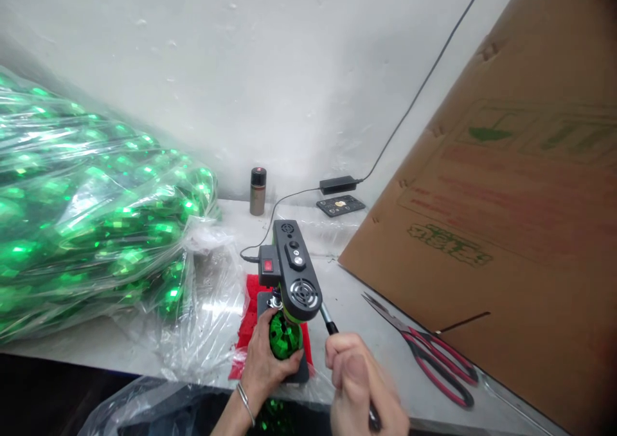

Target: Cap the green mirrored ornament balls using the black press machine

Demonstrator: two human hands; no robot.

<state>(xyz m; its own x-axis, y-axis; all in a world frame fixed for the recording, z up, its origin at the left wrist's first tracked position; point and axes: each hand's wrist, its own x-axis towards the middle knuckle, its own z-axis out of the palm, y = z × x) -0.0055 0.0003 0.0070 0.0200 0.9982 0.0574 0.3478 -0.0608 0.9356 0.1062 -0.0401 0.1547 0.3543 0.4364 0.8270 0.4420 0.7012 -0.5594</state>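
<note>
My left hand, with a bracelet on its wrist, curls around a shiny green faceted ball. The ball sits directly under the front end of a black bench machine with round grilles on top and a red switch at its side. My right hand is closed in a fist around the black grip of the machine's metal lever. The hand partly covers the lever. Under the machine lies a red mat. Where the ball meets the machine's underside is hidden.
Clear plastic bags of green shiny balls fill the left side. Large scissors lie on the right, beside a leaning cardboard box. A small bottle, a power adapter with cable and a phone are at the back.
</note>
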